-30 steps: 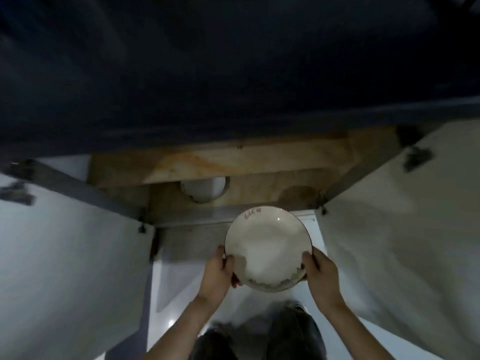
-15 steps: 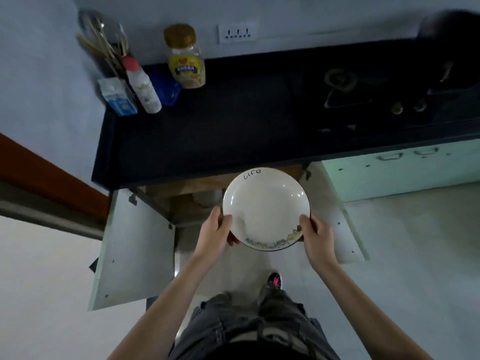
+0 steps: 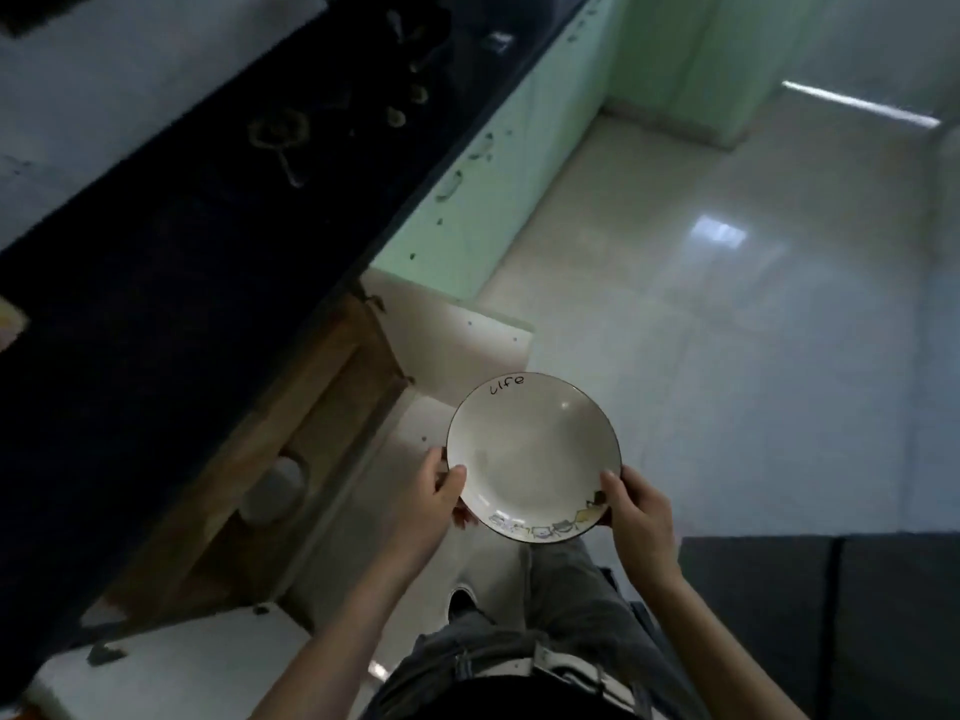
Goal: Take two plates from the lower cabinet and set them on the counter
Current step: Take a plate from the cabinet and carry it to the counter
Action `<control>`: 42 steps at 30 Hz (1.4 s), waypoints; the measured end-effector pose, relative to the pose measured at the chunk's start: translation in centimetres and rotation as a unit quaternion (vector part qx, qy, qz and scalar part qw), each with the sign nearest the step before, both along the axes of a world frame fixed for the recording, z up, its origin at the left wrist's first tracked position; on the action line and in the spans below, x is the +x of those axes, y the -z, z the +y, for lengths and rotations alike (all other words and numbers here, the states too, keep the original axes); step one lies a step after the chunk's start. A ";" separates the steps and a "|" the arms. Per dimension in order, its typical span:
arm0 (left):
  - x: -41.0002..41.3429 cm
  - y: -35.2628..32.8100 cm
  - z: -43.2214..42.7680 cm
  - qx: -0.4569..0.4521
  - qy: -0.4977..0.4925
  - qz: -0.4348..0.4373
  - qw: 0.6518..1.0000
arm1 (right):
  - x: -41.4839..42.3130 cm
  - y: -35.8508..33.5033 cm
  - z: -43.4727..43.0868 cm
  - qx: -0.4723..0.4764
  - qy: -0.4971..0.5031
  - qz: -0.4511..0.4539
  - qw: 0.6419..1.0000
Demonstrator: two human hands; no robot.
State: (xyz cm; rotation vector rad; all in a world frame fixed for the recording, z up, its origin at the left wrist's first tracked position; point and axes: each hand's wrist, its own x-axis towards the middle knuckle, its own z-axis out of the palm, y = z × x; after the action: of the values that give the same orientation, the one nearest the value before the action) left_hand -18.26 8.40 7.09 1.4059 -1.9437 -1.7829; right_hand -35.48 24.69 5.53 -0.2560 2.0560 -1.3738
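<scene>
A white plate [image 3: 532, 454] with a dark rim, the word "life" and small drawings along its near edge is held level in front of me, over the floor. My left hand [image 3: 434, 493] grips its left edge and my right hand [image 3: 636, 511] grips its right edge. Whether a second plate lies under it I cannot tell. The dark counter [image 3: 171, 262] runs along the left. Below it the lower cabinet [image 3: 291, 433] stands open, with a white round object [image 3: 270, 491] inside.
Two white cabinet doors stand open: the far door [image 3: 457, 340] and the near door [image 3: 171, 662]. A gas stove [image 3: 332, 96] sits on the counter farther along. Green cabinet fronts [image 3: 493, 168] continue beyond. A dark sofa [image 3: 821, 615] is at the lower right. Glossy tiled floor [image 3: 727, 304] spreads right.
The view has swung up and to the right, away from the cabinet interior. The plate, held in both hands, has come out of the cabinet and now hovers over the floor.
</scene>
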 end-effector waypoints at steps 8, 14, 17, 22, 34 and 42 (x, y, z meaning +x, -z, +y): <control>-15.2 0.1 2.7 0.015 0.166 0.033 0.986 | -8.4 -0.5 7.2 0.004 0.174 0.019 0.984; -26.9 0.8 3.5 0.033 0.167 0.021 0.985 | -18.9 0.4 8.2 -0.001 0.207 0.014 0.978; -32.1 -0.1 2.7 0.030 0.163 0.027 0.986 | -24.3 -0.4 7.5 -0.013 0.203 0.018 0.979; -40.3 -0.6 -1.1 0.010 0.142 0.022 0.990 | -33.1 -0.6 3.3 -0.026 0.192 0.017 0.981; -67.4 0.8 -14.9 0.032 0.173 0.039 0.984 | -59.2 -0.4 -9.8 0.000 0.222 0.006 0.975; -87.2 0.3 -22.5 0.043 0.209 0.060 0.975 | -78.5 -0.8 -16.7 -0.010 0.251 0.028 0.968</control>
State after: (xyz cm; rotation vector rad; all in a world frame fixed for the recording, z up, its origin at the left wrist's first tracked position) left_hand -105.49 -14.14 6.82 0.9281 -2.2443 -2.0903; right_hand -113.96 7.97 6.29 0.2415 2.2474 -1.6953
